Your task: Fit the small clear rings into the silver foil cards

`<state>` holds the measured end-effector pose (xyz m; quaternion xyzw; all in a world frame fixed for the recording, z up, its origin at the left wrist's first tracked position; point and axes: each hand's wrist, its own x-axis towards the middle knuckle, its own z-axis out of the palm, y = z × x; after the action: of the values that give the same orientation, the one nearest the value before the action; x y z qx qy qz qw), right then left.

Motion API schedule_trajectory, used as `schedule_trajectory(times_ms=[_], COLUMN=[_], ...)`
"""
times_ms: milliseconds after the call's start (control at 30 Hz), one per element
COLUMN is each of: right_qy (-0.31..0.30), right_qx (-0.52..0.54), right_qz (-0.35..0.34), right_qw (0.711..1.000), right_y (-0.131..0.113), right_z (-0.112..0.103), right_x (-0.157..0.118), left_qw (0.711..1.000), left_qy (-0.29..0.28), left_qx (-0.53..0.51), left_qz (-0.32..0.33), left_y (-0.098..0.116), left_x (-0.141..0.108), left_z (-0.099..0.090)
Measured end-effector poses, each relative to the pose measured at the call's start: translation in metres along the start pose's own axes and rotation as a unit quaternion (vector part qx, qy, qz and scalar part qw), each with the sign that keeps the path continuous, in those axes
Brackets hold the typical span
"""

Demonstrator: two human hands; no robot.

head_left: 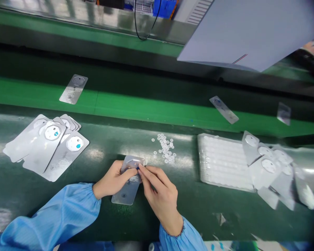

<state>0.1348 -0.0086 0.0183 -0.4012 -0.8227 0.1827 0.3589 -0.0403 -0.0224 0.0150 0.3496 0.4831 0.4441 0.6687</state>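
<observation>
A flat grey plate (125, 193) with a round feature near its top is held over the green table, tilted slightly. My left hand (112, 179) grips its left edge, with the thumb lying across its face. My right hand (159, 191) has its fingers pinched together at the plate's upper right, by the left thumb tip. Something small and dark blue shows at those fingertips, too small to make out. Small clear rings (166, 148) lie in a loose pile just beyond my right hand.
Similar plates (65, 157) overlap at the left, and more plates (268, 165) lie at the right on white trays (222, 162). Beyond runs a green belt (136, 108) with a few single plates. A pale panel (240, 31) hangs at upper right.
</observation>
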Motion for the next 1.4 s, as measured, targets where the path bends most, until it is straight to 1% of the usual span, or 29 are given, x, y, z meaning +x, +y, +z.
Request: schedule_trajectory(times_ms=[167,433,667,933,1033,1167,1233,1300,1333,1400], right_qy=[0.016,0.016,0.015,0.022,0.037,0.057,0.068,0.075,0.077,0.084], right_qx=[0.005,-0.007,-0.015,-0.001,0.000,0.012,0.023,0.038,0.047,0.069], right_qz=[0.004,0.012,0.004,-0.018,-0.037,-0.050,-0.048,-0.034,-0.021,0.025], right_qw=[1.000,1.000,1.000,1.000,0.999,0.997,0.996,0.996,0.996,0.994], right_y=[-0.003,-0.005,-0.005,-0.003,-0.001,0.000,-0.001,-0.003,-0.005,-0.009], right_z=[0.000,0.002,0.003,0.002,0.004,0.006,0.007,0.006,0.004,-0.004], right_x=[0.005,0.007,0.009,0.007,0.004,0.002,0.001,0.001,0.001,-0.003], left_qw=[1.000,1.000,0.999,0.999,0.997,0.992,0.992,0.991,0.989,0.983], left_qy=[-0.008,0.013,0.030,0.043,0.059,0.096,0.078,0.039,0.025,0.021], left_qx=[0.009,-0.008,-0.016,-0.017,-0.031,-0.054,-0.081,-0.114,-0.131,-0.168], left_qz=[0.010,-0.007,-0.007,-0.027,-0.038,-0.055,-0.055,-0.055,-0.059,-0.076], left_y=[0.002,-0.002,-0.004,-0.007,-0.010,-0.009,-0.004,0.000,0.002,0.005], left_x=[-0.001,0.000,0.000,0.002,0.003,0.003,0.002,0.001,0.001,0.001], left_z=[0.000,0.000,0.000,-0.001,-0.002,-0.001,0.001,0.002,0.003,0.005])
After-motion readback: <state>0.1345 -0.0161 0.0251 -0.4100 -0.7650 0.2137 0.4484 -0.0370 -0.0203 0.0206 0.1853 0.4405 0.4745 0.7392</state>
